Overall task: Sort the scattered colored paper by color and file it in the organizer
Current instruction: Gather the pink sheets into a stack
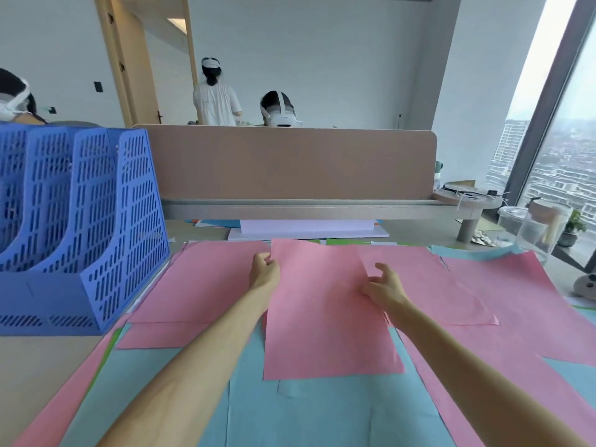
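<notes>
I read no text anywhere right now. The pink sheet (325, 311) at mid-frame shows a plain face to me, the blue organizer (96, 221) at the left shows only its slotted walls, and a tiny dark mark on the white headset (281, 116) at upper centre is too small for me to make out.

Head view; forward-down, close over desk (45, 366)

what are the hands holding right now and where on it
A pink sheet: the left hand pinches its left edge near the top corner, the right hand grips its right edge.
</notes>
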{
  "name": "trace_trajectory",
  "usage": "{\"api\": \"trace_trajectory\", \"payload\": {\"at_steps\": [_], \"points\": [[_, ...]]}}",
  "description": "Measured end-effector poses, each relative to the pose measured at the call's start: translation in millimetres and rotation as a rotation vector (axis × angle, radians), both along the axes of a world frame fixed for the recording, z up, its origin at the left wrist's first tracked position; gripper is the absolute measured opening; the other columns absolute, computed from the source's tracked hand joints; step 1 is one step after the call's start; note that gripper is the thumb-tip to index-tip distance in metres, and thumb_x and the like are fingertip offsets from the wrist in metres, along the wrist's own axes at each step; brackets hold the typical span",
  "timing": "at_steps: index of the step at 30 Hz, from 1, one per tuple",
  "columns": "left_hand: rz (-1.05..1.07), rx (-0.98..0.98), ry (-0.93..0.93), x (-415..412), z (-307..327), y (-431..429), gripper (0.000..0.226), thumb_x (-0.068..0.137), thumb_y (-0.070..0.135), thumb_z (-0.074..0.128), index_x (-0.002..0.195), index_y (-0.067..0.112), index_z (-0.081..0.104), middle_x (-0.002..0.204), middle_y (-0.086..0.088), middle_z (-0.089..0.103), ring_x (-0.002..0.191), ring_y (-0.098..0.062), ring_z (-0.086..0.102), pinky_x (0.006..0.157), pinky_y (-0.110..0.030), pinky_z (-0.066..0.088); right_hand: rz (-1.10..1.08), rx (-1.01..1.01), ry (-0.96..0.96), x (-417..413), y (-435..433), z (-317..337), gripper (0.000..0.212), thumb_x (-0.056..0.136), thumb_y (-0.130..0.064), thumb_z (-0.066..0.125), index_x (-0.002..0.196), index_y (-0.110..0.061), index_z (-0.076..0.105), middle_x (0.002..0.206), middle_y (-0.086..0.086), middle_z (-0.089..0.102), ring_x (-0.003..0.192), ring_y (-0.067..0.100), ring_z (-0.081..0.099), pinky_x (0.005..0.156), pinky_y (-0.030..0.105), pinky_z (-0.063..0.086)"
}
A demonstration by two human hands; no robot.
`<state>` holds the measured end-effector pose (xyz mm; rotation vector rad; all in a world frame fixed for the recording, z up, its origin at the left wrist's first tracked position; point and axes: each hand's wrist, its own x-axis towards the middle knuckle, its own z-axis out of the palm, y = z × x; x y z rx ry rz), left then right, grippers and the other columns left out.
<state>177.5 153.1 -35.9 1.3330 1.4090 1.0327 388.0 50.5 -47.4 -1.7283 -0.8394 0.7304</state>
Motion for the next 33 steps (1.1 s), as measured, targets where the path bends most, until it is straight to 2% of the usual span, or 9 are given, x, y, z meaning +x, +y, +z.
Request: {"api": "trace_trajectory", "payload": {"at_steps": [2, 8, 12, 16, 20, 23, 25, 30, 33], "points": [[-0.079, -0.036, 0.053, 5, -3, 4, 0.041, 0.092, 0.022, 0.041, 0.131, 0.012, 0.045, 0.113, -0.002, 0.056, 0.095, -0.024, 0.054, 0.075, -0.027, 0.038, -0.031, 0.01, -0.058, 5, 7, 5, 0.071, 0.08, 0.0, 0.06, 0.145, -0.014, 0.033, 0.101, 0.005, 0.064, 0.095, 0.029, 0.063, 0.086, 0.041, 0.053], [-0.188, -0.113, 0.299, 7, 0, 5, 0.059, 0.089, 0.021, 0.04, 0.144, 0.008, 0.025, 0.144, -0.013, 0.039, 0.13, -0.031, 0.04, 0.107, -0.038, 0.035, 0.025, -0.129, -0.286, 1, 29, 17, 0.065, 0.086, -0.009, 0.056, 0.146, -0.011, 0.031, 0.129, 0.014, 0.055, 0.116, 0.029, 0.054, 0.086, 0.03, 0.046], [-0.181, -0.124, 0.257, 4, 4, 8, 0.061, 0.088, 0.015, 0.046, 0.145, 0.006, 0.024, 0.144, -0.013, 0.039, 0.129, -0.029, 0.04, 0.101, -0.033, 0.036, 0.157, -0.253, -0.417, -15, 47, 16, 0.071, 0.087, -0.01, 0.057, 0.15, -0.012, 0.025, 0.143, 0.012, 0.044, 0.13, 0.027, 0.044, 0.097, 0.026, 0.04], [-0.099, -0.121, 0.1, 0, 6, 14, 0.05, 0.086, 0.007, 0.055, 0.131, 0.006, 0.033, 0.135, -0.011, 0.046, 0.105, -0.025, 0.049, 0.08, -0.029, 0.04, 0.094, -0.232, -0.362, -15, 57, 13, 0.067, 0.085, -0.006, 0.055, 0.147, -0.012, 0.032, 0.136, 0.013, 0.049, 0.125, 0.029, 0.048, 0.091, 0.029, 0.043], [-0.179, -0.189, 0.06, -3, 9, 9, 0.068, 0.088, 0.007, 0.055, 0.144, 0.006, 0.016, 0.126, -0.013, 0.047, 0.107, -0.028, 0.054, 0.075, -0.03, 0.049, 0.022, -0.196, -0.209, -4, 56, 8, 0.065, 0.082, -0.01, 0.058, 0.144, -0.011, 0.035, 0.129, 0.015, 0.054, 0.111, 0.029, 0.058, 0.078, 0.028, 0.046], [-0.293, -0.177, 0.237, -2, 11, -1, 0.079, 0.089, 0.014, 0.055, 0.151, 0.005, 0.006, 0.15, -0.011, 0.031, 0.133, -0.027, 0.038, 0.103, -0.033, 0.038, -0.007, -0.198, -0.206, -2, 53, 7, 0.064, 0.08, -0.011, 0.058, 0.141, -0.011, 0.039, 0.124, 0.015, 0.058, 0.108, 0.03, 0.06, 0.08, 0.031, 0.048], [-0.306, -0.134, 0.35, -3, 15, -7, 0.084, 0.091, 0.015, 0.053, 0.153, 0.007, -0.003, 0.155, -0.009, 0.023, 0.139, -0.026, 0.029, 0.105, -0.03, 0.03, -0.03, -0.195, -0.2, -2, 51, 7, 0.061, 0.078, -0.012, 0.058, 0.138, -0.012, 0.043, 0.118, 0.014, 0.061, 0.105, 0.03, 0.061, 0.081, 0.033, 0.05], [-0.162, 0.006, 0.098, -10, 21, -7, 0.059, 0.085, 0.004, 0.049, 0.139, 0.02, 0.03, 0.121, -0.003, 0.053, 0.103, -0.023, 0.055, 0.073, -0.027, 0.043, -0.046, -0.152, -0.199, -8, 48, 9, 0.058, 0.079, -0.012, 0.059, 0.135, -0.014, 0.046, 0.116, 0.014, 0.062, 0.101, 0.03, 0.062, 0.073, 0.03, 0.047], [-0.096, 0.128, -0.033, -23, 34, -2, 0.057, 0.085, -0.003, 0.046, 0.137, 0.018, 0.036, 0.115, 0.001, 0.053, 0.098, -0.02, 0.053, 0.074, -0.025, 0.041, -0.053, -0.117, -0.204, -17, 48, 13, 0.062, 0.083, -0.019, 0.062, 0.14, -0.015, 0.04, 0.119, 0.013, 0.061, 0.106, 0.031, 0.061, 0.08, 0.033, 0.046]]}}
